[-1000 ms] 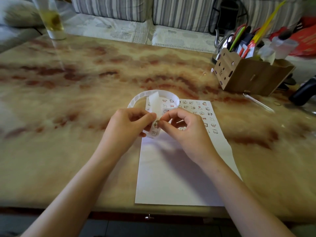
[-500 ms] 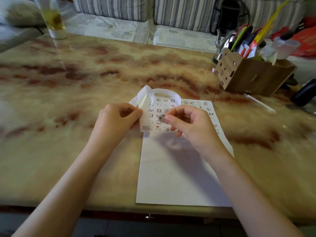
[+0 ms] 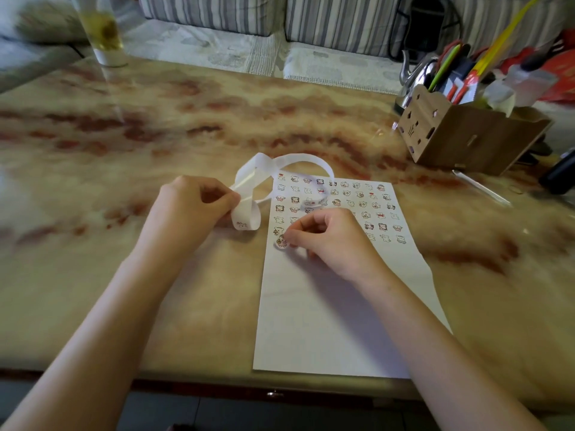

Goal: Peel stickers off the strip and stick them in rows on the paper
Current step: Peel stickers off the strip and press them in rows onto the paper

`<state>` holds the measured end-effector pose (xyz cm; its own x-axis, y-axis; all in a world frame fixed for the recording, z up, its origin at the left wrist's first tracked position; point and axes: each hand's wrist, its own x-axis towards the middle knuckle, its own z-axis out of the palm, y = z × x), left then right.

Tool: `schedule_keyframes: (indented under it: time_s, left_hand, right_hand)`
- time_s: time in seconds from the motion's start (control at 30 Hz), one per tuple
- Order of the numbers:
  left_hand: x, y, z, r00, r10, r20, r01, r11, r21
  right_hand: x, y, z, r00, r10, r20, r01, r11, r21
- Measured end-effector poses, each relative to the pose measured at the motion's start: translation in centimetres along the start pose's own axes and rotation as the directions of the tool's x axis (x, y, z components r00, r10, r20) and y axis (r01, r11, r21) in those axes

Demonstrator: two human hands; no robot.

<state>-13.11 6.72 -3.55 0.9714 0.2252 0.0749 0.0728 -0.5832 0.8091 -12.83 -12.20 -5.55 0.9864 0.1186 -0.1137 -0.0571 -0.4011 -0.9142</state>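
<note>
Pinching one sticker [image 3: 281, 242] between thumb and forefinger, the right hand [image 3: 329, 241] holds it at the paper's [image 3: 326, 321] left edge, just below the stuck rows. Left hand [image 3: 189, 209] curled, fingers clamped on the looping strip [image 3: 249, 194] beside the sheet. Marbled table [image 3: 124, 275]; wooden pen box [image 3: 460, 141] far right; striped sofa [image 3: 211, 10] behind.

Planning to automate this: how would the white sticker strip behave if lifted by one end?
Probably floppy: the strip curls in loose loops from the left hand. Likely very light, since one loop arches above the paper unsupported. It may twist when moved, as it does near the top.
</note>
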Motion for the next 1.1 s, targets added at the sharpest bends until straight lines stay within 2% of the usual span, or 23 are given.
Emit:
schedule_keyframes:
  time_s: [1.1]
  left_hand:
    - [-0.3,0.3,0.9,1.0,0.029,-0.002,-0.029,0.999,-0.039]
  right_hand:
    - [0.1,0.9,1.8,0.988,-0.063,-0.144,0.029,0.974,-0.224]
